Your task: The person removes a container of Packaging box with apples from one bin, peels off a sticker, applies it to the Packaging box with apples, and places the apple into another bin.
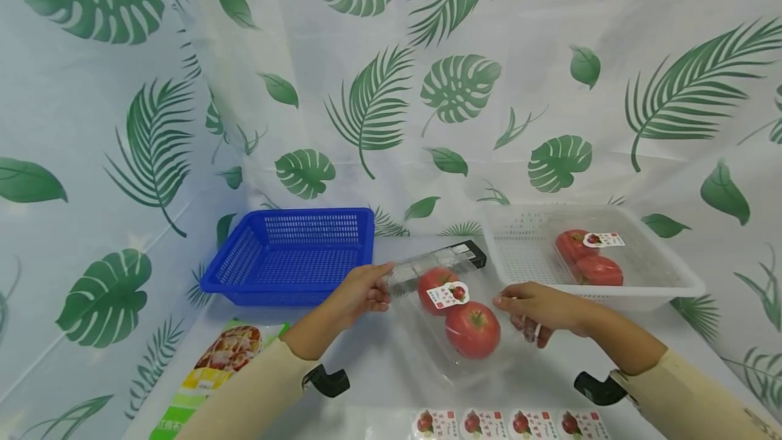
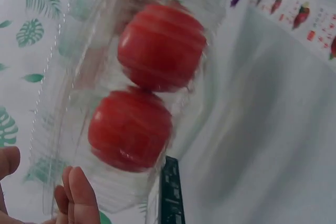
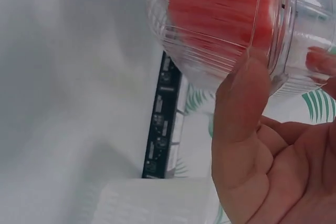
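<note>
A clear plastic box (image 1: 427, 352) holds two red apples (image 1: 473, 330), and a fruit-picture label (image 1: 448, 295) is on its lid. The right hand (image 1: 544, 311) pinches its right side; in the right wrist view the thumb (image 3: 244, 98) presses against the ribbed wall. At the opposite edge is the left hand (image 1: 360, 294), thumb and fingers apart. In the left wrist view its fingers (image 2: 79, 198) overlap the box's corner, while the thumb stands clear of the wall. A long black-ended carton (image 1: 473, 254) lies behind the box.
A blue basket (image 1: 287, 296) stands at the back left. At the back right, a white basket (image 1: 647, 294) holds another clear box with apples (image 1: 599, 270). Several fruit labels (image 1: 482, 424) lie along the front, and a green-and-yellow packet (image 1: 208, 386) lies at the left.
</note>
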The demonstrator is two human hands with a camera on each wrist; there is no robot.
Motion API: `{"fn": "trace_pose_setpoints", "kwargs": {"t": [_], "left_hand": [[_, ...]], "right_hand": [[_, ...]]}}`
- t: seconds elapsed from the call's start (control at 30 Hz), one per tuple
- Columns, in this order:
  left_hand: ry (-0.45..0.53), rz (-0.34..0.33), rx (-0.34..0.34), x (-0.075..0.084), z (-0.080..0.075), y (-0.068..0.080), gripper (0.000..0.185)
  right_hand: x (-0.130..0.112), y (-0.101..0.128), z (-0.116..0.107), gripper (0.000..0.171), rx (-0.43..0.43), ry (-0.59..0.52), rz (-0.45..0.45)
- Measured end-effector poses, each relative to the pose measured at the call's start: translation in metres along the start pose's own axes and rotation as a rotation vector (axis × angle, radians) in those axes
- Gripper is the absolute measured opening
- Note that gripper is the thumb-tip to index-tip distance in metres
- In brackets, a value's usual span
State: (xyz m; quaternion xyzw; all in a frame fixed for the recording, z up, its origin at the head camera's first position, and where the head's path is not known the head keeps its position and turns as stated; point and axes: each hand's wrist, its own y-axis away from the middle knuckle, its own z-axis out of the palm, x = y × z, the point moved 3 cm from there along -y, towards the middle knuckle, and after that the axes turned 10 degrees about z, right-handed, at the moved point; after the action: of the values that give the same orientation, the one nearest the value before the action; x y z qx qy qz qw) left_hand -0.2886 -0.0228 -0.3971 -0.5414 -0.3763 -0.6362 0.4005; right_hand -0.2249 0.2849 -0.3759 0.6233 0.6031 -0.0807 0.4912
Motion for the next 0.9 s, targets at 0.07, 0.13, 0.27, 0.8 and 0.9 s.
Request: {"fn": "trace_pose_setpoints", "kwargs": {"t": [0.07, 0.13, 0.27, 0.8, 0.9], "left_hand": [[0.057, 0.000, 0.014, 0.000, 0.002, -0.005, 0.060], [0.115, 0.002, 0.035, 0.000, 0.004, -0.009, 0.057], [0.210, 0.028, 0.052, -0.001, 0.009, -0.015, 0.051], [-0.035, -0.025, 0.103, -0.003, 0.043, -0.013, 0.071], [0.006, -0.061, 0.075, -0.009, 0.046, -0.013, 0.077]], "right_hand": [[0.003, 0.000, 0.000, 0.058, -0.002, -0.037, -0.011], [0.005, -0.001, 0.001, 0.057, -0.001, -0.081, -0.020], [0.008, -0.004, 0.004, 0.053, -0.010, -0.168, -0.039], [0.001, -0.002, 0.005, 0.062, 0.115, -0.296, -0.065], [0.001, -0.004, 0.003, 0.066, 0.144, -0.299, -0.040]]}}
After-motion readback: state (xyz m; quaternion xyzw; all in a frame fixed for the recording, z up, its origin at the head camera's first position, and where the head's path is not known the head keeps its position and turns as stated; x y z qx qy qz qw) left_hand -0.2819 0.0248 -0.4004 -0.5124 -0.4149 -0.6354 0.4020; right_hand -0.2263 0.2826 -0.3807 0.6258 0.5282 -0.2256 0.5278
